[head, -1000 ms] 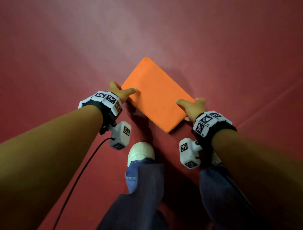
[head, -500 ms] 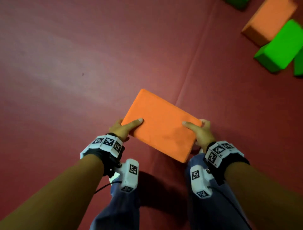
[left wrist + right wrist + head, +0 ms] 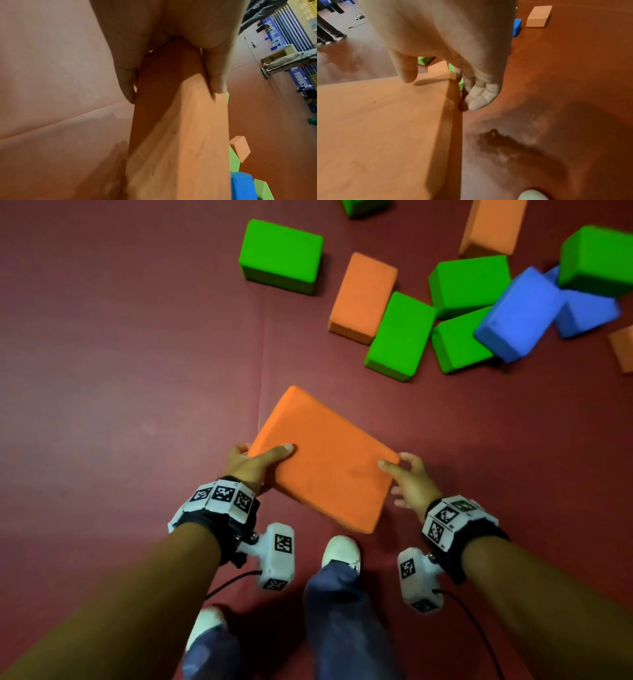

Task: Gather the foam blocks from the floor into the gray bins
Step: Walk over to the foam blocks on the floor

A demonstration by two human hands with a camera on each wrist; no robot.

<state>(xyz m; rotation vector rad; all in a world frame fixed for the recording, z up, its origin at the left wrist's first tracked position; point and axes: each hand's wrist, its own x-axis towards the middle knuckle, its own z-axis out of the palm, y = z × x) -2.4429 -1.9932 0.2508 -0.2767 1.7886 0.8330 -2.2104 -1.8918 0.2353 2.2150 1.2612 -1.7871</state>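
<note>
We hold the orange foam block (image 3: pixel 325 460) above the red floor (image 3: pixel 120 371): our left hand (image 3: pixel 251 465) grips its left edge, our right hand (image 3: pixel 412 481) pinches the right corner (fingers loosely curled).

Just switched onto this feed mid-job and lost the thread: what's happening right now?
A person is carrying one large orange foam block above the red floor. The left hand grips one end, thumb on top and fingers underneath. The right hand is at the opposite corner, thumb on the top face and fingers curled beside the edge. More green, orange and blue blocks lie in a loose pile on the floor ahead. No gray bin is in view.
</note>
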